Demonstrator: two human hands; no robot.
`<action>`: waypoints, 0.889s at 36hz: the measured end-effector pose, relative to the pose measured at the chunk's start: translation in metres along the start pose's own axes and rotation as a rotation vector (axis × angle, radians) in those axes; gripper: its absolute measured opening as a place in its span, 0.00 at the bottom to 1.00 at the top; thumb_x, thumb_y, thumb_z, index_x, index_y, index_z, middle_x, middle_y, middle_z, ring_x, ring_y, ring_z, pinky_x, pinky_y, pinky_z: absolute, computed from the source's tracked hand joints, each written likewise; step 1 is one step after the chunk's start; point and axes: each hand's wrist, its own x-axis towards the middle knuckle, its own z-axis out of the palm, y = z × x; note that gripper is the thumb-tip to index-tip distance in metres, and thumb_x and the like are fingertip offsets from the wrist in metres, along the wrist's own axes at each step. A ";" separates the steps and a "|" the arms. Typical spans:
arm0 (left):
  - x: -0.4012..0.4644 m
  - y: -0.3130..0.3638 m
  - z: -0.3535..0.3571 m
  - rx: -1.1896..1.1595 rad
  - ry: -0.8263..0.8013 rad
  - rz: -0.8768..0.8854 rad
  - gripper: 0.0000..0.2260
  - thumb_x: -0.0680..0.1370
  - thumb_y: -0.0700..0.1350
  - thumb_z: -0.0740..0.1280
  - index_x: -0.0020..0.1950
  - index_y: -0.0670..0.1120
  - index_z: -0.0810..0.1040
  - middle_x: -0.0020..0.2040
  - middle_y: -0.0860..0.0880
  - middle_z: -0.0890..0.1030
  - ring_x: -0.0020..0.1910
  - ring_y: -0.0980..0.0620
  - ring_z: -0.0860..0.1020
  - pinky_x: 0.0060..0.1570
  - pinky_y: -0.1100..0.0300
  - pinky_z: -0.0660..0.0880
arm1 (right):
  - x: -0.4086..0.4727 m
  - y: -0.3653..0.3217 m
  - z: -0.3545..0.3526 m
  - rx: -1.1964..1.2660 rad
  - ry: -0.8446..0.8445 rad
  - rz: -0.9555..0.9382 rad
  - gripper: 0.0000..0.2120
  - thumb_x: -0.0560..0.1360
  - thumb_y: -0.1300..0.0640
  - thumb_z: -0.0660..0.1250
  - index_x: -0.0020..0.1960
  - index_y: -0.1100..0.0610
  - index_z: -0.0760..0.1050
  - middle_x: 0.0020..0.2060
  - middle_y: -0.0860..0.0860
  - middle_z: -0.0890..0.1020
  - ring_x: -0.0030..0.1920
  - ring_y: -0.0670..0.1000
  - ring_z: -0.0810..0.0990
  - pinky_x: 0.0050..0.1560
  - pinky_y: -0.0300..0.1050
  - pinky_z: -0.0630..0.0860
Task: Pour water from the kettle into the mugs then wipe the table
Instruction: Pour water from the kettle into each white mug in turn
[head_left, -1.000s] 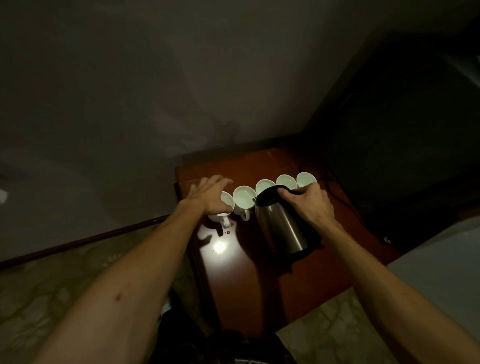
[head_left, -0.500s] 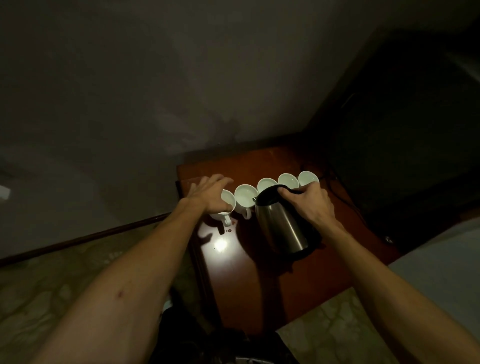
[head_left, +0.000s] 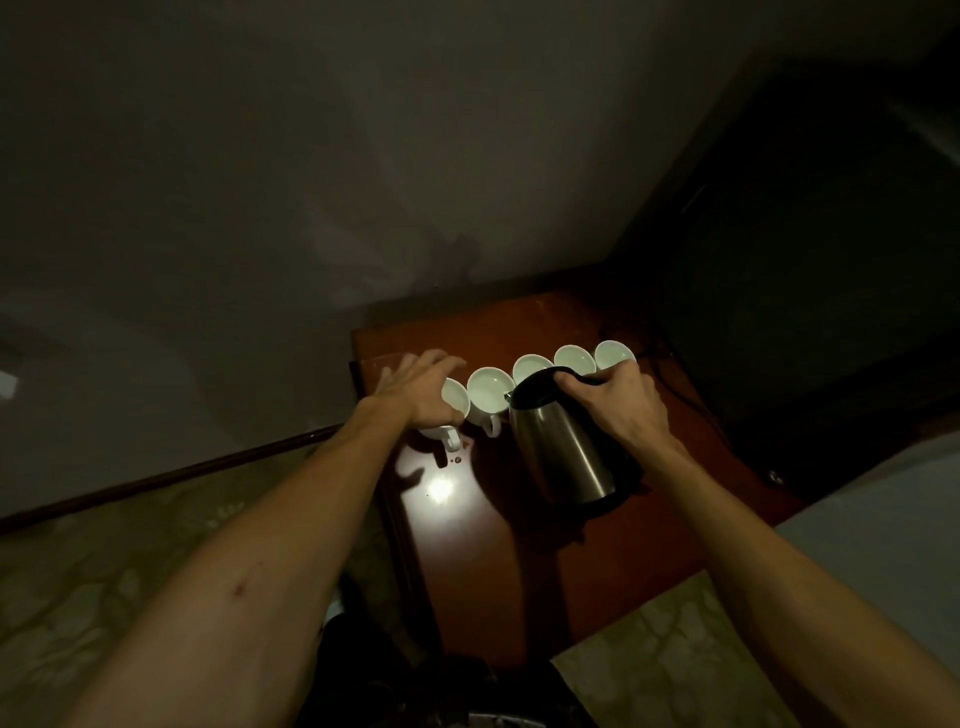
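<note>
Several white mugs stand in a row along the far side of a reddish wooden table (head_left: 519, 561). My left hand (head_left: 415, 389) grips the leftmost mug (head_left: 454, 402) from the left and partly covers it. The steel kettle (head_left: 563, 452) with a black lid and handle is tilted left, its spout at the rim of the second mug (head_left: 488, 392). My right hand (head_left: 626, 402) is closed around the kettle's handle. Three more mugs (head_left: 574, 358) run on to the right behind the kettle.
A few drops (head_left: 456, 460) lie on the tabletop below the leftmost mug's handle. A dark cable (head_left: 680, 400) trails off the table's right side. A grey wall stands behind the table, a large dark block to the right, and patterned floor (head_left: 104, 571) to the left.
The scene barely changed; my right hand tipped the kettle slightly further toward the second mug. My left hand stayed on the leftmost mug.
</note>
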 end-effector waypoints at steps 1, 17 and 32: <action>0.000 -0.001 0.000 -0.002 0.000 0.000 0.38 0.71 0.57 0.73 0.78 0.58 0.59 0.79 0.51 0.58 0.75 0.42 0.59 0.69 0.38 0.58 | 0.000 0.000 0.000 0.001 0.002 0.004 0.28 0.76 0.30 0.72 0.59 0.54 0.85 0.46 0.50 0.86 0.45 0.53 0.87 0.53 0.60 0.86; 0.002 -0.004 0.003 -0.019 0.000 0.000 0.39 0.72 0.57 0.73 0.78 0.57 0.59 0.79 0.50 0.58 0.76 0.42 0.58 0.70 0.36 0.57 | -0.002 -0.004 0.002 0.010 -0.004 0.003 0.28 0.76 0.30 0.71 0.57 0.53 0.85 0.45 0.49 0.87 0.44 0.53 0.87 0.53 0.60 0.86; 0.001 -0.005 0.004 -0.014 -0.003 -0.003 0.39 0.71 0.57 0.73 0.78 0.58 0.59 0.79 0.50 0.58 0.75 0.42 0.58 0.69 0.38 0.58 | 0.000 -0.006 0.002 0.003 -0.012 -0.006 0.26 0.77 0.30 0.71 0.55 0.53 0.85 0.44 0.50 0.86 0.45 0.54 0.87 0.53 0.61 0.86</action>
